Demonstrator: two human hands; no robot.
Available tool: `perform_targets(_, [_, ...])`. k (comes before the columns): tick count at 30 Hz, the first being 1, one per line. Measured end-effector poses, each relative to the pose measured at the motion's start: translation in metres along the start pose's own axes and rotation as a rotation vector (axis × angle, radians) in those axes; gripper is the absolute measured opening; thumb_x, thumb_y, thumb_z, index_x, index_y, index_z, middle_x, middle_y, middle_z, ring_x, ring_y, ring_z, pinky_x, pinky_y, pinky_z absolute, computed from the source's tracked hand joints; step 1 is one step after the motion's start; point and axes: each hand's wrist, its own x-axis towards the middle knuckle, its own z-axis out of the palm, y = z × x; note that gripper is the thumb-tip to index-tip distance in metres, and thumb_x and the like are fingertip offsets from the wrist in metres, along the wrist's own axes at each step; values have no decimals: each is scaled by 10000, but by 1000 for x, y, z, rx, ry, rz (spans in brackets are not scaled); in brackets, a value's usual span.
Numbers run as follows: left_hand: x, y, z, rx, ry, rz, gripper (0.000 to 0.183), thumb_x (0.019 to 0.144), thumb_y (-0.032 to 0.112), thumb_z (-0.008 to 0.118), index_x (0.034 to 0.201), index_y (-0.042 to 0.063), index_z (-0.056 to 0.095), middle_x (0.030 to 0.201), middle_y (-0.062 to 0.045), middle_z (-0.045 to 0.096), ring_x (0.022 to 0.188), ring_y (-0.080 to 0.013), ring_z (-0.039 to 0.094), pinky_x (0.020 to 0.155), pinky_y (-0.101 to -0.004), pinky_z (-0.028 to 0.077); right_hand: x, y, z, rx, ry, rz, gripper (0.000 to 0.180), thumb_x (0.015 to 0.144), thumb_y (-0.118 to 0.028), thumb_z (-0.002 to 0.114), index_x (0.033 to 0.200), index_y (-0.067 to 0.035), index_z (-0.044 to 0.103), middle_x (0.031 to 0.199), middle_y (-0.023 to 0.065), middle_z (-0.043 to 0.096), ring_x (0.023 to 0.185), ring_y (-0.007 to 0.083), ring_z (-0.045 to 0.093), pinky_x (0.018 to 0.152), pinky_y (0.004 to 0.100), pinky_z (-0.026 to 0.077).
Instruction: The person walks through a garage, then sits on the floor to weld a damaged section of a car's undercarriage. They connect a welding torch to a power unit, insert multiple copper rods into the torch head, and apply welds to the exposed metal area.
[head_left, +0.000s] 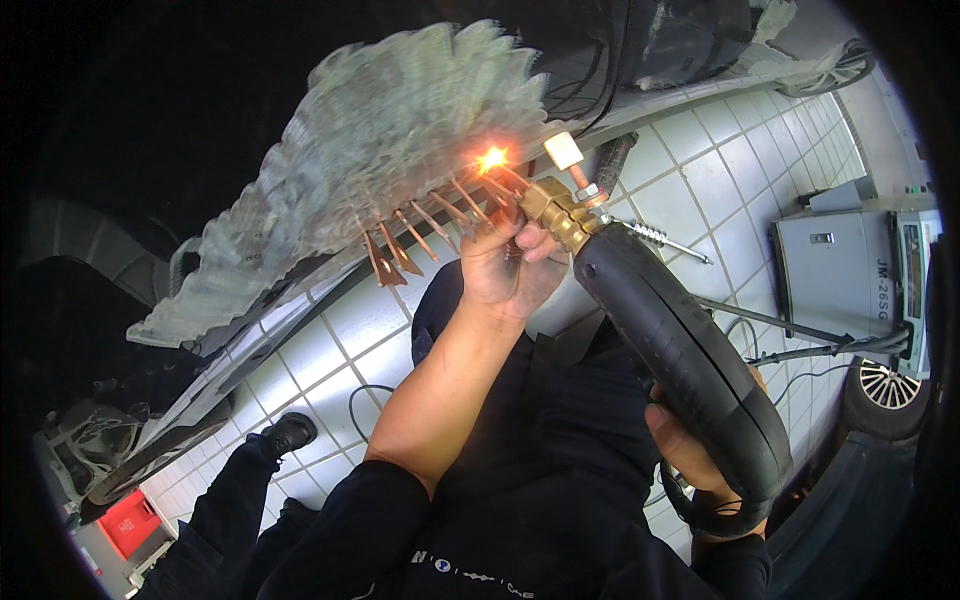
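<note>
My right hand (686, 446) grips the black handle of a spot-welding gun (667, 352), whose brass head (555, 206) meets the lower edge of a ground, bare-metal area (405, 112) on a dark car panel. Bright orange sparks (493, 159) flare at the contact point. Just below the glow, my left hand (506, 262) pinches a copper-coloured pull tab (501, 204), its fingers beside the brass head. Several more copper tabs (384, 262) stand out in a row from the metal, left of this hand. A white-tipped copper electrode (562, 151) projects from the gun's side.
A grey welding machine (832, 262) with thick cables (802, 330) stands at right on the tiled floor (712, 180). Another person's legs (232, 487) are at lower left, near a red bin (129, 523). A car wheel (889, 386) is at far right.
</note>
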Motion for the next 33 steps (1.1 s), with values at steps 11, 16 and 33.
perform_targets(11, [-5,3,-15,74,137,70,217,949,220,702,1106,80,648,965,-38,639,808,-177,592,780,-349,509,-24,4,-15,30,35,-1,372,764,-84,733,1109,-5,618,910,108,647,806,272,633,746,385,501])
perform_targets(16, [-38,-1,-42,233,867,-84,71,947,94,662,1015,79,646,902,-37,579,738,-167,512,630,-297,428,-38,30,-16,52,20,-74,376,767,-85,733,1115,-5,618,913,108,648,810,271,634,750,385,502])
perform_targets(33, [-26,3,21,291,550,-42,307,937,34,705,1229,77,620,1061,-29,669,993,-160,660,893,-324,547,-35,44,4,121,-116,-152,389,775,-87,732,1137,-5,617,923,108,653,823,270,638,761,385,504])
